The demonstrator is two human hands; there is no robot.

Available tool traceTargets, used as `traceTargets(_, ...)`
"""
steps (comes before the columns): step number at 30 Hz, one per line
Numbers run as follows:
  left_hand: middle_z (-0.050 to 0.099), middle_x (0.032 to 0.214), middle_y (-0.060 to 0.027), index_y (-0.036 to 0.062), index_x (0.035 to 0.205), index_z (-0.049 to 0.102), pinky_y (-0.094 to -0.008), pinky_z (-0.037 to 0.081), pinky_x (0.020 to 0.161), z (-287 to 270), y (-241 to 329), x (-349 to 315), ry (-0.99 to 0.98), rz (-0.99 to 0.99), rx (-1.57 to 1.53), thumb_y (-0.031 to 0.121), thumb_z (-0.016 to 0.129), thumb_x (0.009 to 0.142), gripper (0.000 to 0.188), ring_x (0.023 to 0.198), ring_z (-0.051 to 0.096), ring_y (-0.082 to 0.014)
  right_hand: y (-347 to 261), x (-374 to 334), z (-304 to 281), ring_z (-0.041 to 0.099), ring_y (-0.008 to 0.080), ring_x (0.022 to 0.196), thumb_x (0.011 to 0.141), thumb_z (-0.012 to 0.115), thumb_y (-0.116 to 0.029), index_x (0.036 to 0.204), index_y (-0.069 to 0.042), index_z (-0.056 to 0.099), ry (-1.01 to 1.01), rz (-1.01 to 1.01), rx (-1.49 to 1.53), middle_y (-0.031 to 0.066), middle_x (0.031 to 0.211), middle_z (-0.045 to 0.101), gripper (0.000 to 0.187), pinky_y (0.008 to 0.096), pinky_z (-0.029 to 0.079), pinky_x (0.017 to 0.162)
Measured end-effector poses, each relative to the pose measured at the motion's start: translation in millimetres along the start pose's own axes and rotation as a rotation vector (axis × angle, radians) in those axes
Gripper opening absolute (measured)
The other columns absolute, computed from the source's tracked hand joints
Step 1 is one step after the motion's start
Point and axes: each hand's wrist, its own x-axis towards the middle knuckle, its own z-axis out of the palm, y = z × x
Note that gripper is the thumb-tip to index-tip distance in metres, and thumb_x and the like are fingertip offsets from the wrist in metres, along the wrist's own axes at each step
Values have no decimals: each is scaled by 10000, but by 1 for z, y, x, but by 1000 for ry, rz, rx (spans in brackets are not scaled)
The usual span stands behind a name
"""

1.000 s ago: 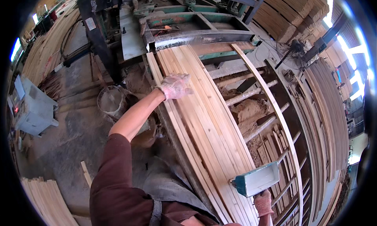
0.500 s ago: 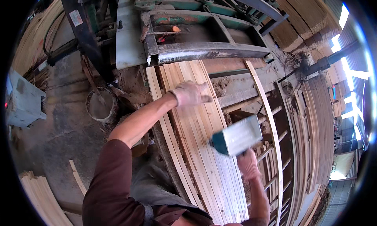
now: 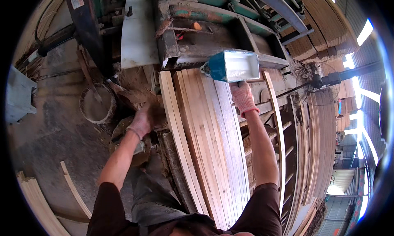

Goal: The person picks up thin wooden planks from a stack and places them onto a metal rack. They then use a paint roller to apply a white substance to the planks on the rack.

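Observation:
My right hand [image 3: 243,99], in a pale pinkish glove, grips the handle of a blue box-shaped glue spreader [image 3: 215,68] with white stuff inside its open hopper. The spreader is at the far end of a row of wooden strips [image 3: 201,125] laid side by side. Along their right side the strips look wet and shiny. My left hand [image 3: 143,120], also gloved, is off the strips to the left, near a dark crusted container [image 3: 123,131]. Motion smears its fingers, and I cannot make out anything in them. A separate strip [image 3: 176,125] lies just left of the row.
Beyond the strips stands a metal machine frame [image 3: 230,57]. A round bucket [image 3: 84,108] with a stick in it is on the floor at left. A long curved wood strip [image 3: 278,125] runs along the right, over a rack, with stacked boards [image 3: 324,145] past it.
My right hand has pushed the glue spreader from the middle of the strips to their far end. My left hand has left the strips and moved left and down.

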Motion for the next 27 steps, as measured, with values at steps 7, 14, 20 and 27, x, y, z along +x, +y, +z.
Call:
traceTargets(7, 713, 1208, -70, 136, 1311, 644, -461, 463, 1082, -6, -62, 87, -117, 46, 142, 540, 511, 1053, 498, 1241, 593, -238, 35, -142, -48, 743, 368, 962, 983, 616, -324, 1218, 5, 686, -112, 128, -140, 286, 1013, 736, 410, 457, 577, 847)
traceTargets(14, 712, 1213, -69, 136, 1316, 640, -460, 473, 1071, -15, -88, 117, -149, 57, 156, 530, 504, 1057, 490, 1230, 601, -241, 90, -235, -64, 701, 431, 1091, 919, 648, -290, 1198, -69, 744, -47, 198, -215, 276, 1054, 734, 369, 479, 578, 900)
traceTargets(20, 710, 1218, -68, 137, 1320, 636, -459, 481, 1061, -24, -91, 121, -150, 64, 176, 522, 498, 1061, 484, 1220, 607, -243, 19, -118, -24, 708, 463, 1005, 943, 637, -317, 1126, -17, 741, 9, 152, -273, 267, 1005, 737, 366, 480, 589, 835)
traceTargets(27, 709, 1223, -67, 138, 1325, 632, -457, 491, 1050, -14, -88, 114, -186, 72, 207, 512, 491, 1065, 476, 1209, 615, -246, 7, -6, 26, 691, 459, 1034, 976, 609, -363, 1161, -20, 704, 84, -64, -361, 276, 1054, 717, 402, 502, 568, 872)
